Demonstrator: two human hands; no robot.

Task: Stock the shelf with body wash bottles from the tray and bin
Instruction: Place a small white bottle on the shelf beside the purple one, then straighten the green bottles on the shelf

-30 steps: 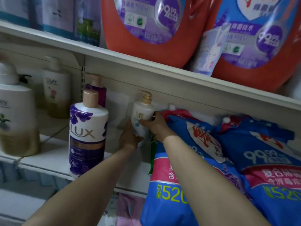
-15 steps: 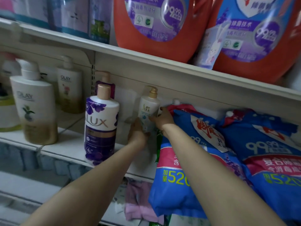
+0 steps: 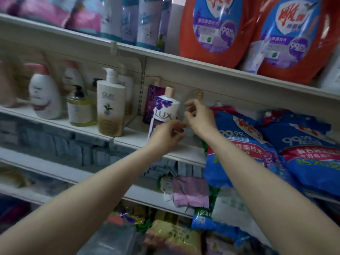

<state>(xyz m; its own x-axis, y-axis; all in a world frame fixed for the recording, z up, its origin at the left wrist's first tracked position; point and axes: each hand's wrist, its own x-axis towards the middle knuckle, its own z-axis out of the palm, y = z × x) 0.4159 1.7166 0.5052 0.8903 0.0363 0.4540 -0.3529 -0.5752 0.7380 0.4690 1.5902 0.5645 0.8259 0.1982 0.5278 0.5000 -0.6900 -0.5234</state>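
My left hand (image 3: 168, 136) and right hand (image 3: 199, 116) hung loose and held nothing, mid-frame by the purple LUX bottle (image 3: 163, 115) on the shelf (image 3: 128, 138).

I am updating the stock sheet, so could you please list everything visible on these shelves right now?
White-and-purple LUX body wash bottle: one, middle shelf, front.
Dark purple pump bottle: one, behind it.
Small white gold-capped bottle: one, mostly hidden behind the right hand.
Cream OLAY pump bottle: one, left of the LUX.
Yellow-green clear pump bottle: one, further left.
Orange detergent jugs: two, top shelf.
Blue detergent refill bags: two, right.
Left hand: loose grip, empty, before the LUX.
Right hand: loosely curled, empty.
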